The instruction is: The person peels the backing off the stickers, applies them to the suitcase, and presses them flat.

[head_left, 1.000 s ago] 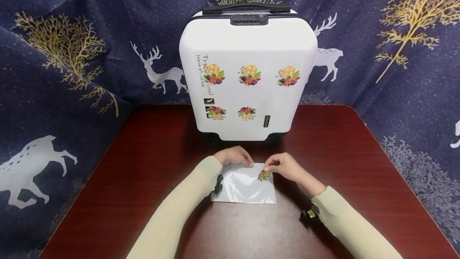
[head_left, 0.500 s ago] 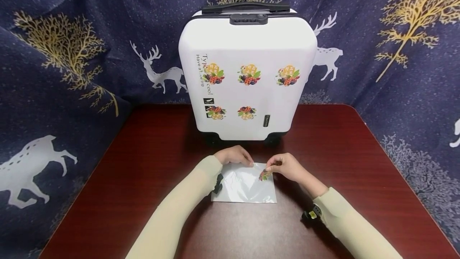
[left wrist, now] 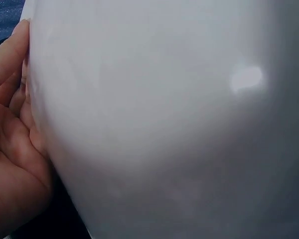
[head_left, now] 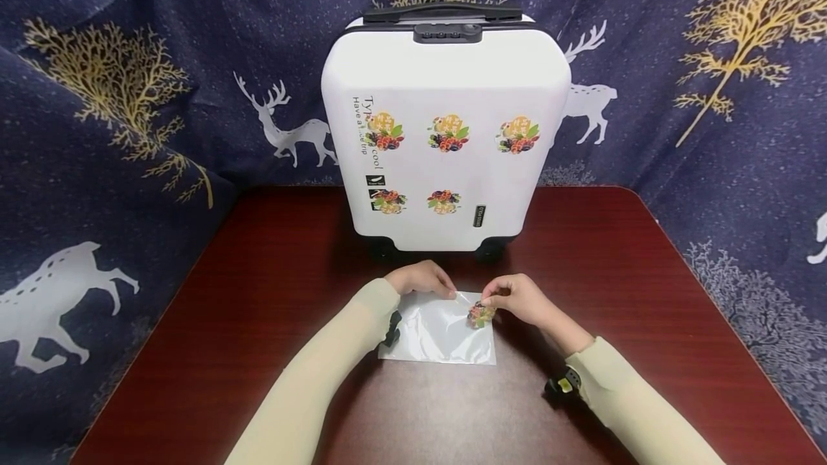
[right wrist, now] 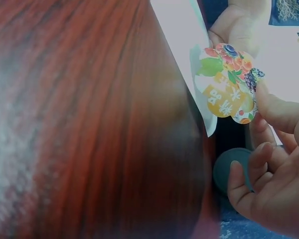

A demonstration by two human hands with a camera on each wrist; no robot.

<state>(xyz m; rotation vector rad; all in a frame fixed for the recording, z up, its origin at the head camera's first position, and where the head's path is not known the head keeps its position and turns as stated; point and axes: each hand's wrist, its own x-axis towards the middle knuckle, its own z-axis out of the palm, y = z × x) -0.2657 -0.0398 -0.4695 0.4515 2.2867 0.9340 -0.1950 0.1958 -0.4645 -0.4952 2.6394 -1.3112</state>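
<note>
A fruit-patterned sticker point(head_left: 480, 315), with yellow, red and green print, overlaps the upper right corner of a glossy white backing sheet point(head_left: 439, 339). My right hand point(head_left: 520, 300) pinches the sticker by its edge between thumb and index finger; in the right wrist view the sticker's printed face point(right wrist: 224, 84) shows, its other fingers loosely bent. At the sheet's far edge, my left hand point(head_left: 423, 280) holds it with curled fingers. In the left wrist view the sheet point(left wrist: 154, 99) fills most of the picture, and my left hand point(left wrist: 15, 149) grips its edge.
A white suitcase point(head_left: 446, 99) with a black handle point(head_left: 442, 13) stands upright at the back of the dark red table point(head_left: 258, 321). Several matching fruit stickers point(head_left: 448, 134) are on its front, in two rows. Behind hangs a blue cloth point(head_left: 213, 34) with deer and trees.
My right hand has shifted slightly right with the sticker, which now turns more of its face to the head view. The left hand stays in place on the sheet.
</note>
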